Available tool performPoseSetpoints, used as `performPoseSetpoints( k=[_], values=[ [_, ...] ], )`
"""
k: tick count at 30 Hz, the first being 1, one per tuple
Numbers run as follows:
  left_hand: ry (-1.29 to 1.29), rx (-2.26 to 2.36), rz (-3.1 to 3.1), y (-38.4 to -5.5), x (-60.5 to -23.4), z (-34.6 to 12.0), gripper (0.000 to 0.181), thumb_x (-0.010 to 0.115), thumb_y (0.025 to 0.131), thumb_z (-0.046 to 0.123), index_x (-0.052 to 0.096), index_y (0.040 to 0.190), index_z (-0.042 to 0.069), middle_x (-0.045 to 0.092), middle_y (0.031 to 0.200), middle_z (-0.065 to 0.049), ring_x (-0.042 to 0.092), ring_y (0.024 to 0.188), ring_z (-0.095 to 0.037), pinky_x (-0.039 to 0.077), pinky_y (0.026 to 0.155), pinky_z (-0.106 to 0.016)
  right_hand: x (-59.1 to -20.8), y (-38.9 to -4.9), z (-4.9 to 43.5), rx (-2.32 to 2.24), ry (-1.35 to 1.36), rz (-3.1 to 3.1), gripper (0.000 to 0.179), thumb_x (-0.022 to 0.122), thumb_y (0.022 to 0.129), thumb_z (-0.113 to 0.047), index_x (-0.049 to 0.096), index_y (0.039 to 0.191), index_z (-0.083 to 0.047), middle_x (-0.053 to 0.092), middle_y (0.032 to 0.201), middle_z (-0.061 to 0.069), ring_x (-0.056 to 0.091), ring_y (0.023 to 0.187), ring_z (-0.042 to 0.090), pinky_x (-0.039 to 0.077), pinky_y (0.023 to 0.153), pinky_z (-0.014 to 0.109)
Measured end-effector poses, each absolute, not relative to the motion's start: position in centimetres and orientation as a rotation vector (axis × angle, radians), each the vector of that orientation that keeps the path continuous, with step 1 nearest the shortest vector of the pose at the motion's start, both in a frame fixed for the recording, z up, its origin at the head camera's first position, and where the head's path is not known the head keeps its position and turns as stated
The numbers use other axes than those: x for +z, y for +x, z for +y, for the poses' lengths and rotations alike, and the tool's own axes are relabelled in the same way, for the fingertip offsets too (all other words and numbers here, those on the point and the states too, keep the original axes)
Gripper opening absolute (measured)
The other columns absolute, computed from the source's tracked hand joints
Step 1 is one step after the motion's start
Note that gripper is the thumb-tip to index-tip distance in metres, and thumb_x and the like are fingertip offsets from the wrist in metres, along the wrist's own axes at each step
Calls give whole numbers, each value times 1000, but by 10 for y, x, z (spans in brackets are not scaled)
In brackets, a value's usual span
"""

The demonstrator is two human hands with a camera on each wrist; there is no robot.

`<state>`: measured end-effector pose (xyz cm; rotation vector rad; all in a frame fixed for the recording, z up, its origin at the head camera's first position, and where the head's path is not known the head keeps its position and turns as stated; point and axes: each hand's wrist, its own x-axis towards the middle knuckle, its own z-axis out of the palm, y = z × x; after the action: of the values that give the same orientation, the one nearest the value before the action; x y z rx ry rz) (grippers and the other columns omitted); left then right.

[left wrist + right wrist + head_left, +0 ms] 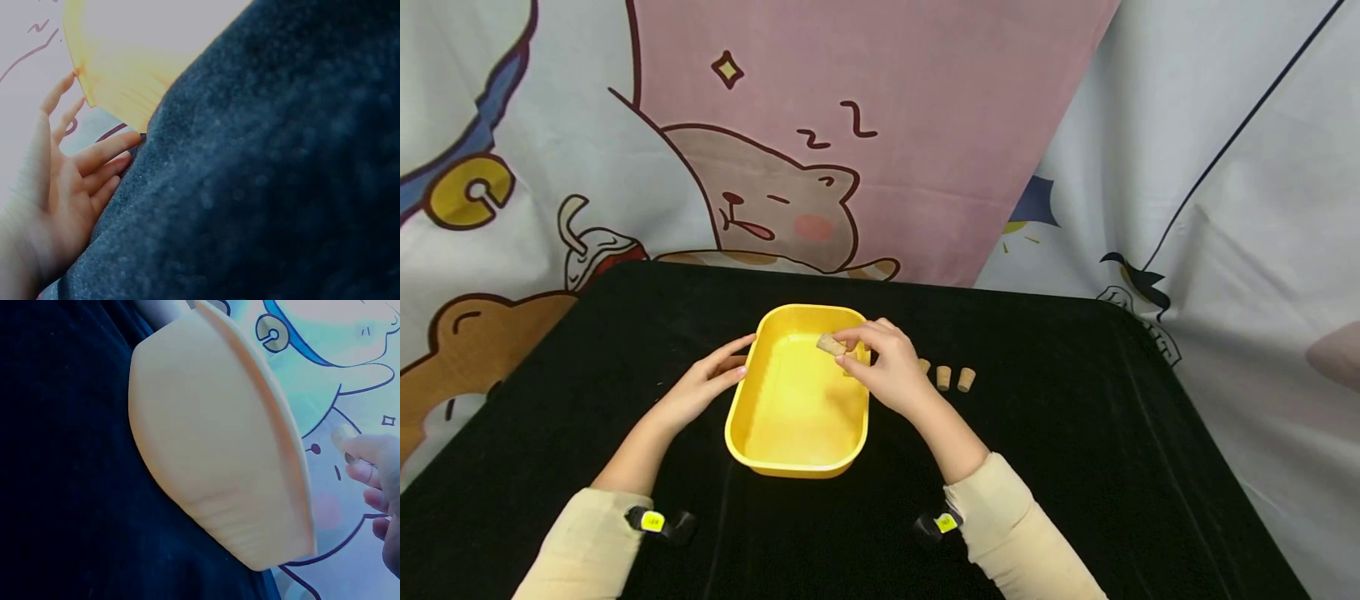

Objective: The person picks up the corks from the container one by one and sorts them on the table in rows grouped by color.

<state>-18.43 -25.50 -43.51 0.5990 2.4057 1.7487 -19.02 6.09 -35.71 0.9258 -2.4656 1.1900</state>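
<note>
A yellow plastic tub (797, 463) sits on the black cloth. My left hand (702, 385) is at its left side, with fingers fairly straight and fingertips against the rim and outer wall; the left wrist view shows the same hand (69, 187) with its fingers spread. Between thumb and fingertips, my right hand (887, 367) pinches a tapered cork stopper (830, 344) above the tub's right side. In the right wrist view the cork (342, 436) is higher than the tub's rim. Part of the tub's inside is hidden beneath the right hand.
Several more cork stoppers (943, 378) stand in a row on the black cloth (1037, 467), right of the tub; one is partly covered by the right hand. Behind the table hangs a cartoon-printed curtain (940, 125). Small wrist cameras (651, 521) sit at both sleeve cuffs.
</note>
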Motion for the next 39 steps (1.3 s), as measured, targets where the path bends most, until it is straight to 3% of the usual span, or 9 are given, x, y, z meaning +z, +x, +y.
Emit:
performPoseSetpoints(
  k=[6,19,28,39],
  values=[
    [582,1745,2401,-184,-435,-255,51,47,102,21,31,150,11,45,139,-25,48,120,-41,40,95,-59,-359,-180,83,1185,863,-2364,21,77,81,-11,72,102,-9,62,86,-2,52,82,22,47,69,40],
    [519,1735,2402,-184,-435,-253,52,47,102,25,31,150,15,44,140,-24,47,122,-41,37,97,-61,-369,-166,123,1023,714,-2318,21,81,77,-10,72,97,-9,63,82,0,49,79,10,43,62,33],
    [517,1728,2411,-184,-432,-253,52,48,102,25,31,150,14,46,138,-24,48,120,-41,38,96,-61,-383,-158,139,1030,579,-2378,22,80,77,-7,72,97,-9,62,83,0,53,77,25,45,63,41],
    [497,1720,2402,-184,-431,-253,53,48,102,26,30,151,15,44,139,-24,47,121,-42,37,97,-61,-409,-156,149,1024,497,-2428,22,81,75,-8,72,95,-8,62,81,0,55,78,24,49,67,41]
  ],
)
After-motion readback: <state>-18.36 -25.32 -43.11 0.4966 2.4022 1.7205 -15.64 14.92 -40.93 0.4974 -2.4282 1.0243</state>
